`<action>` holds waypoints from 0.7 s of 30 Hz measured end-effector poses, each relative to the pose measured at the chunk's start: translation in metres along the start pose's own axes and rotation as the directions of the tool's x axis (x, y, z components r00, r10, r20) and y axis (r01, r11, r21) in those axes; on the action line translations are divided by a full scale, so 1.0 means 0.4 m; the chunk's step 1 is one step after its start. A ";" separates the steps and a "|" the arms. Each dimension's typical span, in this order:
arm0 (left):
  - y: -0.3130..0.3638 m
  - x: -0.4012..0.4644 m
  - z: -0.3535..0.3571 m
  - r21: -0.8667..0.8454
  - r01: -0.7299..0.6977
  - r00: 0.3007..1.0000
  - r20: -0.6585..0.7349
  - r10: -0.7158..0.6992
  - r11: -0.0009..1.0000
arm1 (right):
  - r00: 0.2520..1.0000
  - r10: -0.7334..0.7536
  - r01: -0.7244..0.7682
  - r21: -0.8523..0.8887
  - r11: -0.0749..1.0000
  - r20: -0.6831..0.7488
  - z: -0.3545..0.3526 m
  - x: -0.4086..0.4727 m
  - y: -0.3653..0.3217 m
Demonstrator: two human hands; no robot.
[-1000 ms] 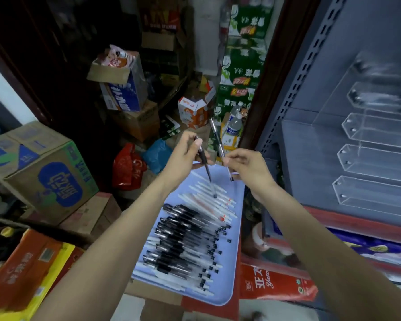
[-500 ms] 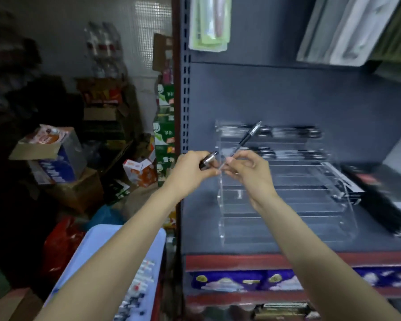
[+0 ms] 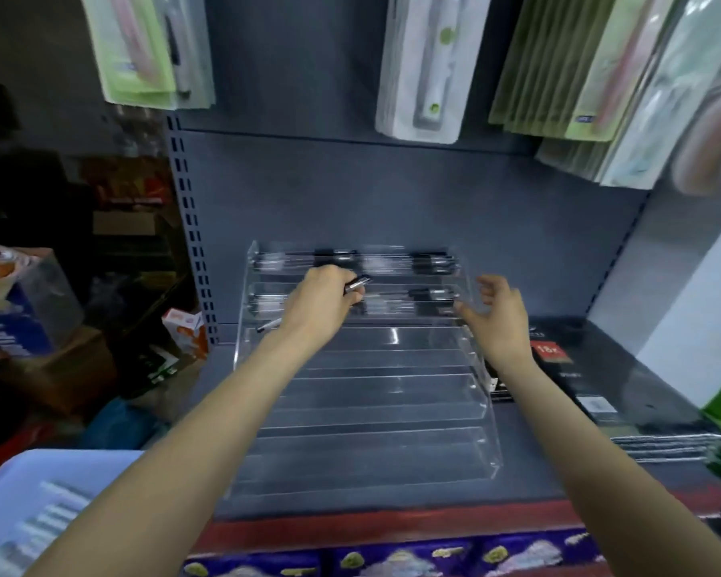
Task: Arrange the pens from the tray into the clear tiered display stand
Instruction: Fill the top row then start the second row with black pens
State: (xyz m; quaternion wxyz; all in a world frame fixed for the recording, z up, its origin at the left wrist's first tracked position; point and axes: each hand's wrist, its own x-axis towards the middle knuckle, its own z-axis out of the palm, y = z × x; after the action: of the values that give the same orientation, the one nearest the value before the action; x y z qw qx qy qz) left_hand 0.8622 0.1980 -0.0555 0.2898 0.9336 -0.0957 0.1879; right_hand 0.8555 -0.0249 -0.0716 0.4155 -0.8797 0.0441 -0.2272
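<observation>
The clear tiered display stand (image 3: 375, 410) sits on the grey shelf. Its top two tiers hold black pens (image 3: 429, 260); the lower tiers look bare. My left hand (image 3: 323, 304) grips a pen (image 3: 356, 284) over the second tier, its silver-and-black end poking out to the right and its tip showing below the wrist. My right hand (image 3: 496, 316) hovers with spread, relaxed fingers at the right end of the same tier and holds nothing. The blue tray (image 3: 13, 485) with pens lies at the bottom left, blurred.
Packaged goods hang above the stand (image 3: 423, 64). Black boxes (image 3: 558, 360) lie on the shelf right of the stand. The shelf upright (image 3: 190, 226) runs along the left. Cardboard boxes (image 3: 21, 301) crowd the floor at left. A red shelf edge (image 3: 392, 530) runs in front.
Both hands moved from the tray up to the stand as the view swung right. My right hand let go of its pen and spread out; my left hand still grips one.
</observation>
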 end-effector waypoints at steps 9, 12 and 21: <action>0.072 0.082 0.048 0.269 0.062 0.993 0.078 -0.086 0.961 | 0.975 0.036 -0.056 0.088 0.995 0.220 -0.023 0.060 0.051; 0.074 0.092 0.049 0.327 0.054 0.987 0.124 -0.100 0.944 | 0.976 0.020 -0.043 0.102 0.994 0.218 -0.019 0.063 0.059; 0.110 0.074 0.061 0.153 -0.197 0.968 0.187 0.167 0.968 | 0.989 -0.071 0.072 -0.008 0.997 0.128 -0.015 0.061 0.055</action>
State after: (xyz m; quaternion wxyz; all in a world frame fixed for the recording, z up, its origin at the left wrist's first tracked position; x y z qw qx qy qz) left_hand 0.8837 0.1460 -0.0399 0.1812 0.9549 -0.1897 0.1395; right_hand 0.8773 -0.0498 -0.0758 0.4037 -0.8959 -0.0127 -0.1850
